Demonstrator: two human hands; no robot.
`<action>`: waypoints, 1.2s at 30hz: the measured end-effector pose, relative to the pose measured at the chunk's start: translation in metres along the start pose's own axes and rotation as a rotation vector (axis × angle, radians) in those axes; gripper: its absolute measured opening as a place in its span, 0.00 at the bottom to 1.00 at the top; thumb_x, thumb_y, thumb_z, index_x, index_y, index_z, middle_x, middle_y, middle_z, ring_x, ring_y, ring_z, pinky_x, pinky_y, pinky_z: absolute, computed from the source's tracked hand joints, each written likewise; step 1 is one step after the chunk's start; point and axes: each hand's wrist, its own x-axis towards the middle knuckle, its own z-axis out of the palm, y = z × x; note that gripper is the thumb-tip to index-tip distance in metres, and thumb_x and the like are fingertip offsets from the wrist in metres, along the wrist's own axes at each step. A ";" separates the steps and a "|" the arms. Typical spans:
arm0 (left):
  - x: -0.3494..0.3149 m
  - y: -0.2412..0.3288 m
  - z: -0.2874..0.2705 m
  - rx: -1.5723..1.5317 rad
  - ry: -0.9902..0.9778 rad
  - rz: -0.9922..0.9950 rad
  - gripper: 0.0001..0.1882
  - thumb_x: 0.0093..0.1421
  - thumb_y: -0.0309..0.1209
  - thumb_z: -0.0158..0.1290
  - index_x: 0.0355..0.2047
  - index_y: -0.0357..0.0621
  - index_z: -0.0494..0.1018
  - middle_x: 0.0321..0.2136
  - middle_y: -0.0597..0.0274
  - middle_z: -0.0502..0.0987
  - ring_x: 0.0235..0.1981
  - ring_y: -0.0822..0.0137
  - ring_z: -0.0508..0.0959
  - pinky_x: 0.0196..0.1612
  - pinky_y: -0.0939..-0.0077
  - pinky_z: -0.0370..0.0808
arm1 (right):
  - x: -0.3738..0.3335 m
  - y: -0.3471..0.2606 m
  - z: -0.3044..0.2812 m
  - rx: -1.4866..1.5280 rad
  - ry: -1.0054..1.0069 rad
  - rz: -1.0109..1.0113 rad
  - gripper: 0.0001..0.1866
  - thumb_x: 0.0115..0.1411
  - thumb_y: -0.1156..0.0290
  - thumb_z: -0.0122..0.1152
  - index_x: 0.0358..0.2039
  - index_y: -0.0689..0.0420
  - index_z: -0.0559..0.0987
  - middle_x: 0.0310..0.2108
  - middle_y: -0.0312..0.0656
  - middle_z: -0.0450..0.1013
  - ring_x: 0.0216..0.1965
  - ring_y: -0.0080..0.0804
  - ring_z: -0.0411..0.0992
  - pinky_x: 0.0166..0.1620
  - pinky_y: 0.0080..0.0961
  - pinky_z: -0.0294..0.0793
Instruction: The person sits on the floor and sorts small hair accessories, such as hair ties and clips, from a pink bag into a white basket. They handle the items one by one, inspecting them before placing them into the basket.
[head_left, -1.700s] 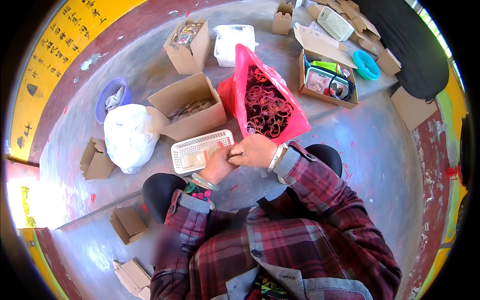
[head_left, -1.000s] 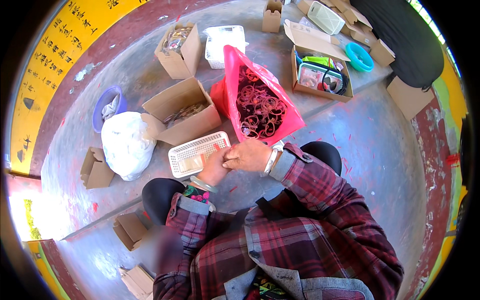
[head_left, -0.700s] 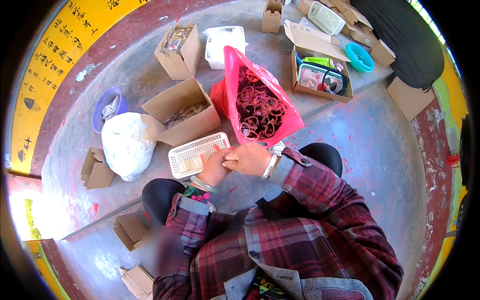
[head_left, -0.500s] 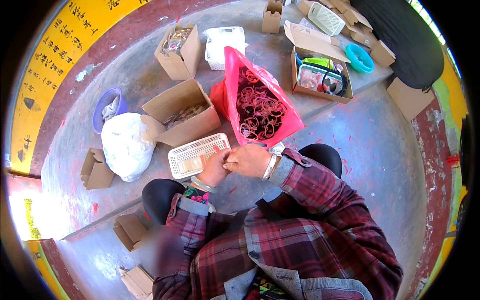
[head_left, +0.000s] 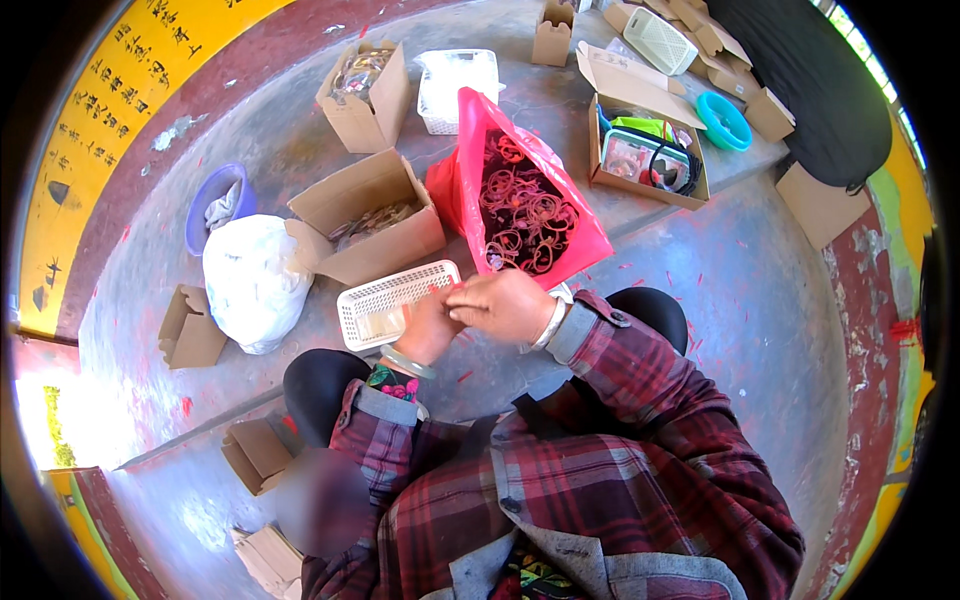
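My left hand (head_left: 428, 334) and my right hand (head_left: 508, 304) meet in front of my lap, fingers bent and pressed together. A speck of red shows at the fingertips, but what they pinch is too small and hidden to make out. Right behind my left hand lies a white perforated plastic basket (head_left: 352, 322) with flat clear packets (head_left: 382, 324) in it. Just beyond my right hand stands an open pink plastic bag (head_left: 588, 246), filled with tangled reddish loops (head_left: 530, 212) on a dark heap.
An open cardboard box (head_left: 398, 246) of small packets stands behind the basket. A stuffed white bag (head_left: 256, 290) and a purple basin (head_left: 206, 198) lie left. Back right are a box of tools and pouches (head_left: 650, 192) and a turquoise basin (head_left: 722, 122). Red scraps litter the floor.
My hands have shifted slightly upward, still together, and the right hand's fingers have moved a little over the left. The whole view has tilted slightly.
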 end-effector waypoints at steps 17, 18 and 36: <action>-0.004 0.023 -0.019 -0.211 0.044 -0.091 0.10 0.53 0.22 0.52 0.36 0.35 0.68 0.25 0.67 0.73 0.26 0.78 0.71 0.31 0.84 0.70 | 0.015 0.213 -0.004 0.648 0.789 1.397 0.20 0.54 0.62 0.59 0.43 0.62 0.73 0.38 0.45 0.73 0.32 0.37 0.71 0.32 0.33 0.70; -0.002 0.025 -0.016 -0.213 0.041 -0.094 0.06 0.53 0.22 0.53 0.32 0.36 0.70 0.25 0.67 0.74 0.27 0.78 0.72 0.32 0.84 0.70 | 0.009 0.231 -0.001 0.601 0.825 1.325 0.18 0.54 0.64 0.60 0.42 0.61 0.73 0.36 0.44 0.73 0.31 0.37 0.71 0.30 0.34 0.69; -0.005 0.021 -0.019 -0.148 0.066 -0.137 0.04 0.53 0.23 0.52 0.29 0.35 0.71 0.25 0.65 0.75 0.28 0.77 0.73 0.34 0.83 0.71 | 0.069 0.284 0.052 0.198 0.966 0.884 0.25 0.42 0.71 0.65 0.43 0.63 0.71 0.36 0.48 0.74 0.33 0.40 0.74 0.34 0.33 0.74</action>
